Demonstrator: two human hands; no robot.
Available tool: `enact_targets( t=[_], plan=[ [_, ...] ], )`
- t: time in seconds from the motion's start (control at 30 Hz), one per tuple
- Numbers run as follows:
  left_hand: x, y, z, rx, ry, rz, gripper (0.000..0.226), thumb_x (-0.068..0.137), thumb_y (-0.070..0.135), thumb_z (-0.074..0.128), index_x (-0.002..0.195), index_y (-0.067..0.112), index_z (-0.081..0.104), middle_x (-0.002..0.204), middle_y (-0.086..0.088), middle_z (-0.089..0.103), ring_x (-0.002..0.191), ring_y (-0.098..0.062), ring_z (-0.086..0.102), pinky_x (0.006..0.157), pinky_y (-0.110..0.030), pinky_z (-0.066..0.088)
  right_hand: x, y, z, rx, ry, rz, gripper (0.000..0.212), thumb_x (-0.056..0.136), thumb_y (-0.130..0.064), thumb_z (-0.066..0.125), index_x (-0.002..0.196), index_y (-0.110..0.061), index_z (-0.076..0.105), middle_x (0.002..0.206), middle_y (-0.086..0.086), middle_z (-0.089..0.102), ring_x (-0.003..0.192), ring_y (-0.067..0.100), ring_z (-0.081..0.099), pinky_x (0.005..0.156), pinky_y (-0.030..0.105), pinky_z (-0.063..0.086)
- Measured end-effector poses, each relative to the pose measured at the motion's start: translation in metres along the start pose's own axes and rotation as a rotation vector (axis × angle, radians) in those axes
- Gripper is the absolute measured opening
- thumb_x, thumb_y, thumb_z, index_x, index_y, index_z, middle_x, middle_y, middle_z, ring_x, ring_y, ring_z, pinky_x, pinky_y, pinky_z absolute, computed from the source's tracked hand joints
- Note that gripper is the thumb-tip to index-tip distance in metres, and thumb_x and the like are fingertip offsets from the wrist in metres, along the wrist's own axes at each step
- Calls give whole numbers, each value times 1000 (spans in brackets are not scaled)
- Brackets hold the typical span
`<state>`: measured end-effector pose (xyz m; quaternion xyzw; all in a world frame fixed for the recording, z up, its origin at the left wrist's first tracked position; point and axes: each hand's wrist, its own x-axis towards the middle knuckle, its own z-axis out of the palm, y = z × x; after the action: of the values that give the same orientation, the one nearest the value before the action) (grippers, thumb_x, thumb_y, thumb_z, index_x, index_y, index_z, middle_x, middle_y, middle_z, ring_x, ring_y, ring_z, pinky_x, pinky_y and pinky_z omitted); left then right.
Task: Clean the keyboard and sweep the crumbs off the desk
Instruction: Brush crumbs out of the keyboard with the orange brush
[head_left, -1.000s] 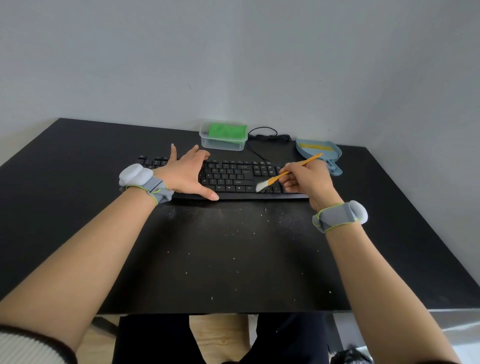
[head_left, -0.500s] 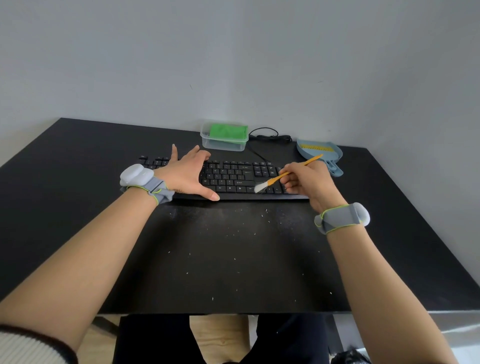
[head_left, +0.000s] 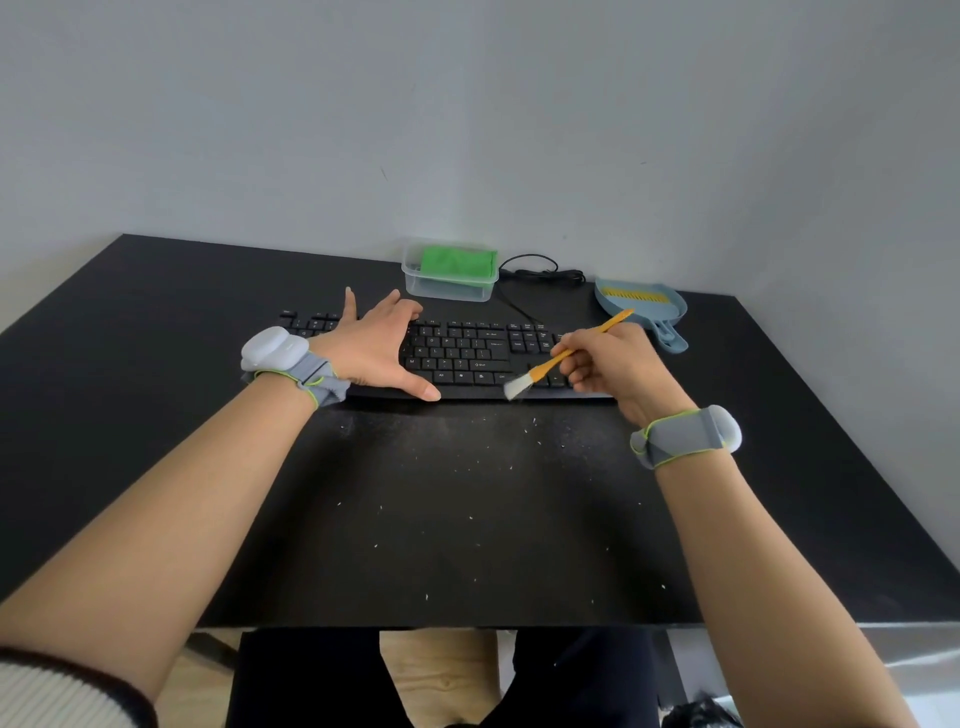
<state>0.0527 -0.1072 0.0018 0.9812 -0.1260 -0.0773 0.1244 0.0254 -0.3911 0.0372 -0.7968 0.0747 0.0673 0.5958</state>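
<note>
The job looks partly done. The right hand (head_left: 621, 371) has its fingers closed around a small orange brush (head_left: 566, 356), and the white bristles touch the front edge of the black keyboard (head_left: 467, 353) near its right end. The left hand (head_left: 376, 348) lies flat on the left part of the keys, fingers spread apart, holding nothing and pressing the keyboard down. Lots of tiny pale crumbs (head_left: 467, 467) lie scattered on the black bench (head_left: 130, 338) in front of the keyboard, so the sweeping is not done yet. It is hard to tell if crumbs are still stuck between the keys; they are too small to see. The blue dustpan (head_left: 641, 306) waits at the back right, well apart from the crumbs. A clear box with a green cloth (head_left: 457, 262) sits behind the keyboard.
</note>
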Motion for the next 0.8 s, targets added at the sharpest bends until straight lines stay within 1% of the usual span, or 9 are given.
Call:
enact_targets(
  t=[0.1, 0.23, 0.33, 0.4, 0.5, 0.6, 0.67, 0.73, 0.8],
  plan=[
    [-1, -2, 1, -8, 0, 0, 124, 61, 75, 72, 152, 11, 18, 162, -6, 21, 152, -19, -3, 112, -60, -23, 3, 2, 1, -40, 65, -21, 23, 96, -10, 55, 84, 1, 72, 62, 9, 67, 48, 14, 59, 46, 23, 51],
    [-1, -1, 0, -1, 0, 1, 124, 62, 75, 73, 152, 11, 17, 162, -7, 21, 152, -19, -3, 112, -60, -23, -3, 2, 6, -17, -49, 4, 24, 97, -8, 54, 86, 4, 72, 60, 9, 65, 47, 14, 56, 44, 22, 50],
    [-1, -1, 1, -3, 2, -3, 124, 61, 75, 72, 152, 11, 18, 161, -7, 22, 152, -20, -2, 113, -61, -22, 0, -2, 6, 23, 31, -77, 25, 98, -11, 54, 84, 1, 72, 61, 8, 66, 46, 14, 57, 45, 23, 50],
    [-1, -1, 0, 2, 2, 0, 124, 61, 76, 72, 152, 11, 18, 161, -7, 23, 152, -20, -2, 113, -61, -21, 0, 0, 15, -48, 50, -129, 26, 99, -13, 54, 83, -2, 72, 62, 9, 68, 48, 15, 59, 47, 24, 52],
    [-2, 1, 0, 5, 10, 4, 124, 61, 75, 73, 152, 10, 18, 160, -6, 24, 152, -20, -1, 112, -61, -22, -3, -2, 22, -171, -17, -135, 27, 98, -11, 53, 83, 0, 72, 61, 8, 68, 49, 16, 60, 46, 23, 51],
    [-2, 1, 0, 0, 10, 3, 125, 61, 75, 73, 152, 10, 18, 160, -6, 24, 152, -20, -1, 112, -61, -21, -1, -9, 15, -146, 22, -172, 26, 97, -12, 54, 82, 0, 73, 60, 8, 68, 49, 16, 60, 47, 24, 51],
    [-3, 1, 0, -4, 7, -1, 124, 61, 75, 73, 152, 10, 18, 161, -6, 23, 152, -20, -1, 113, -61, -21, -1, -8, 16, -186, 37, -212, 28, 98, -14, 54, 82, -2, 73, 61, 7, 69, 50, 15, 62, 48, 23, 52],
    [-2, 1, -1, -4, 4, 2, 124, 62, 75, 73, 152, 10, 18, 161, -7, 22, 152, -19, -3, 113, -61, -21, -3, -6, 19, -245, -14, -187, 27, 97, -12, 54, 82, -1, 73, 61, 8, 69, 50, 15, 62, 48, 23, 52],
    [-2, 1, -1, -3, 0, 3, 124, 61, 75, 73, 152, 10, 18, 161, -7, 22, 152, -19, -3, 113, -61, -21, -3, -7, 17, -222, -41, -159, 26, 96, -11, 54, 82, 0, 73, 62, 10, 69, 51, 16, 62, 47, 24, 52]
  ],
)
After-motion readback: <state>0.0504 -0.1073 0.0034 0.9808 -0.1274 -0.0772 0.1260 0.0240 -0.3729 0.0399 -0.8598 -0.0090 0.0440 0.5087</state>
